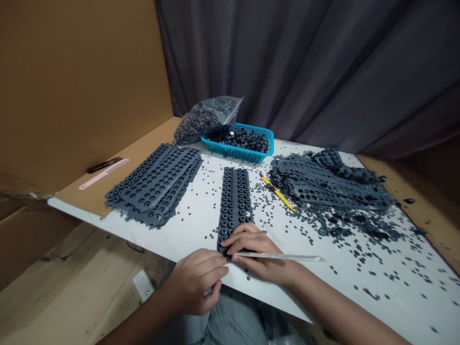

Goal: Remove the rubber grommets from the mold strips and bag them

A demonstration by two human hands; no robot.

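With clock directions taken from the strip being worked, a dark pleated fabric curtain [309, 72] is hung at 12 o'clock, behind a smooth white tabletop [194, 220]. Between 2 and 3 o'clock, ragged, perforated grey sheets [330, 187] are heaped; between 9 and 10, flat dimpled sheets [154, 177] are stacked. At 12, a blue lattice plastic basket [266, 152] is filled with small dark pieces, and a clear, crinkled bag [204, 117] of similar pieces is leaned against its left end. The dark grey strip [235, 196], long and rectangular, is laid at centre, lined with raised rings. Its near end is touched by the right hand [257, 251] at 5 o'clock, whose narrow grip is closed around a slender white stick [280, 257]. At 7, the left hand [201, 278] is held with fingers curled; whether anything is pinched cannot be told. A yellow cutter [278, 193] is laid between 2 and 3, among scattered tiny round discs [355, 253].
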